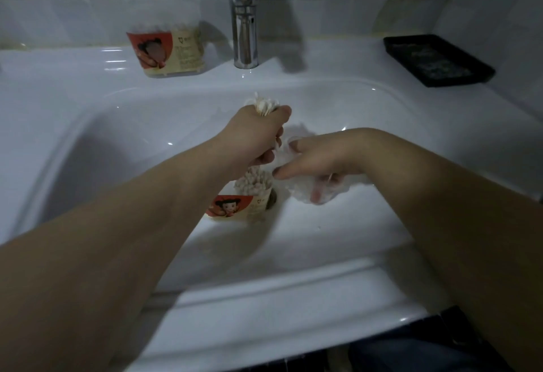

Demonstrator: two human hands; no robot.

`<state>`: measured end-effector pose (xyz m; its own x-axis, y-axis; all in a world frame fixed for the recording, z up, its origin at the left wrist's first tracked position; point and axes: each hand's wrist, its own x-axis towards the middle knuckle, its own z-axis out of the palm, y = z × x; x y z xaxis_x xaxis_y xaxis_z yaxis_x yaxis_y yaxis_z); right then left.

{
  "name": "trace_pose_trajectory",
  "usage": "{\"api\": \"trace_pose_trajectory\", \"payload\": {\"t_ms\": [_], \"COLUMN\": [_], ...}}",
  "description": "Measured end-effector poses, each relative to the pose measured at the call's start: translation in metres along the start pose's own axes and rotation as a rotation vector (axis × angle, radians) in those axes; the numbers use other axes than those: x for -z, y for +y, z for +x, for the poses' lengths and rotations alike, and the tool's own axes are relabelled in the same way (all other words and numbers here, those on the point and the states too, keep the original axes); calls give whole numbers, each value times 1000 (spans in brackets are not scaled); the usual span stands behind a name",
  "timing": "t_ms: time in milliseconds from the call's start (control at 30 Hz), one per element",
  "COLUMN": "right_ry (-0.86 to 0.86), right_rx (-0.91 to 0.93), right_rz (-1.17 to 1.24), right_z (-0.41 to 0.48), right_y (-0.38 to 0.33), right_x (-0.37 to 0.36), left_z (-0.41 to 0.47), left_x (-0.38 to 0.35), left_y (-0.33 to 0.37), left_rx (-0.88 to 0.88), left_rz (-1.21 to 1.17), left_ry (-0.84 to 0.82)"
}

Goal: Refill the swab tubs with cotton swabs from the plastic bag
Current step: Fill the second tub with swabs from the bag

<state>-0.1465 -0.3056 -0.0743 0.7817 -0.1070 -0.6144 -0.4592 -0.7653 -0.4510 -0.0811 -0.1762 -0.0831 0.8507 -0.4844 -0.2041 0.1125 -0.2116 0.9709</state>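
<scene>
the left hand was fisted round a bunch of swabs above the tub in the sink; the right hand gripped the bag beside it. swabs likely light, thin, slippery: best clutched mid-bunch.

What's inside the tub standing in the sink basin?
The tub holds upright cotton swabs, tips showing. The left hand, gripping another bundle, covers its far side; the bottom is hidden.

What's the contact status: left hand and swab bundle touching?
Touching. The head view shows the left hand gripping the swab bundle, tips poking out above the fist, over the tub.
</scene>
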Motion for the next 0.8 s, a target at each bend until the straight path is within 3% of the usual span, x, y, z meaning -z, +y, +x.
{"api": "trace_pose_trajectory", "payload": {"t_ms": [100, 267, 400, 500, 600, 800], "right_ry": [186, 414, 373, 317, 372, 674], "right_rx": [47, 182, 390, 425, 361, 164], "right_rz": [128, 577, 748, 736, 720, 566], "right_z": [0, 1, 4, 1, -2, 10], "right_y": [9, 10, 2, 1, 1, 18], "right_x": [8, 23, 21, 18, 19, 30], "left_z": [-1, 1, 4, 4, 4, 8], "left_x": [-1, 1, 5, 7, 10, 11], "left_y": [0, -5, -5, -2, -1, -3], "left_rx": [-14, -13, 9, 29, 37, 22], "left_rz": [17, 74, -3, -79, -110, -144], "left_ry": [-14, -8, 7, 20, 40, 123]}}
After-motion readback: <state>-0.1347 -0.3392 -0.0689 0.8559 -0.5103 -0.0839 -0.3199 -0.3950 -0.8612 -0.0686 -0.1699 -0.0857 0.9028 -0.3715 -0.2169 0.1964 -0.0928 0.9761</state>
